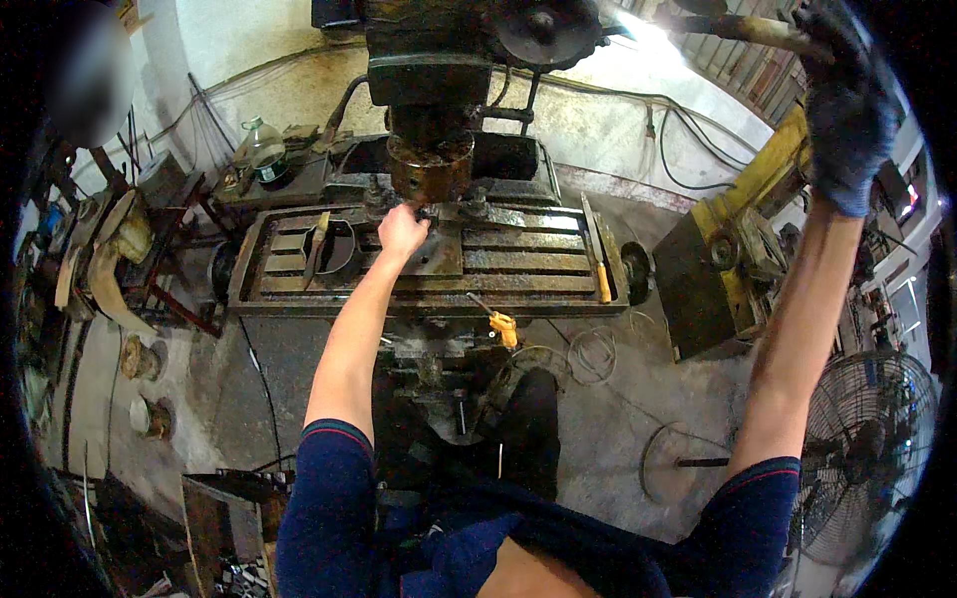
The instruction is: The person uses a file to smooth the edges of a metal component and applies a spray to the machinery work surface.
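1. The left hand (402,233) is bare, its fingers curled inward just below the round spindle head (431,171); what they hold is hidden, so I cannot tell.
2. Under this hand, a flat plate (439,261) lies on the slotted table (523,261).
3. The gloved right hand (847,120) is raised at the lever's (743,28) end; how closed its grip is, I cannot tell.

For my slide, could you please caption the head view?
Bare left hand below the spindle, over the slotted table; gloved right hand raised at the lever.
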A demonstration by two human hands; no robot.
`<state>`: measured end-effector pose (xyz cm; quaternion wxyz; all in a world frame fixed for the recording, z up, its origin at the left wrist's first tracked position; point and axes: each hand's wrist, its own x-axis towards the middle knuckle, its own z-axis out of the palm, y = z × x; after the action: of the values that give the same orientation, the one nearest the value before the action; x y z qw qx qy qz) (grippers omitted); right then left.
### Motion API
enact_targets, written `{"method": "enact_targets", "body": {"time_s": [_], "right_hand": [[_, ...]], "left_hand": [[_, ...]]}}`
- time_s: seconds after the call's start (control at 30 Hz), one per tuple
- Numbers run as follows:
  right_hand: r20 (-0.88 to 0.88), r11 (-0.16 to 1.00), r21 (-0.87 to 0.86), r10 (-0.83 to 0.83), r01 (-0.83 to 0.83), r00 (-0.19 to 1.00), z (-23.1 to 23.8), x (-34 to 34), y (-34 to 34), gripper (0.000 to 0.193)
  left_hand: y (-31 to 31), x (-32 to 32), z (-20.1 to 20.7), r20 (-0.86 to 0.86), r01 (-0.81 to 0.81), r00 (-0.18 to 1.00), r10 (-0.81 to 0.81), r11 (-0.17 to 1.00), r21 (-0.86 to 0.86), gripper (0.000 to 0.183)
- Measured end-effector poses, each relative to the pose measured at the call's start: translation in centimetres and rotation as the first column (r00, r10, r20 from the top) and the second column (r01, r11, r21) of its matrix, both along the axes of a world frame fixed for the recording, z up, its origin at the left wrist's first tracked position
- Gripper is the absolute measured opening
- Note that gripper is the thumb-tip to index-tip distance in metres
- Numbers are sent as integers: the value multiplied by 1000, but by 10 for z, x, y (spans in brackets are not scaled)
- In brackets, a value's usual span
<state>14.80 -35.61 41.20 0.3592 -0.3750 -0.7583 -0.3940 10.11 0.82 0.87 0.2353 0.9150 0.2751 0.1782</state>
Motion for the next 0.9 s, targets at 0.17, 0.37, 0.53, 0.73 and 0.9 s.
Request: {"method": "enact_targets", "body": {"time_s": [0.17, 0.37, 0.53, 0.73, 0.9], "right_hand": [[-652, 973, 231, 141, 18, 745, -68, -6, 0, 46], [-805, 960, 268, 178, 79, 566, -125, -22, -11, 50], [-736, 948, 260, 72, 182, 673, -172, -34, -1, 46], [-617, 844, 115, -352, 524, 703, -139, -36, 3, 36], [-741, 938, 184, -64, 294, 668, -193, -38, -4, 39]], "left_hand": [[13, -4, -15, 81, -66, 995, 65, 998, 14, 34], [10, -2, -14, 80, -85, 994, 80, 995, 52, 37], [5, 0, -12, 71, -87, 994, 83, 994, 59, 34], [8, -5, -10, 152, -95, 985, 79, 990, 101, 32], [-4, -5, -2, 163, -81, 984, 67, 994, 78, 33]]}}
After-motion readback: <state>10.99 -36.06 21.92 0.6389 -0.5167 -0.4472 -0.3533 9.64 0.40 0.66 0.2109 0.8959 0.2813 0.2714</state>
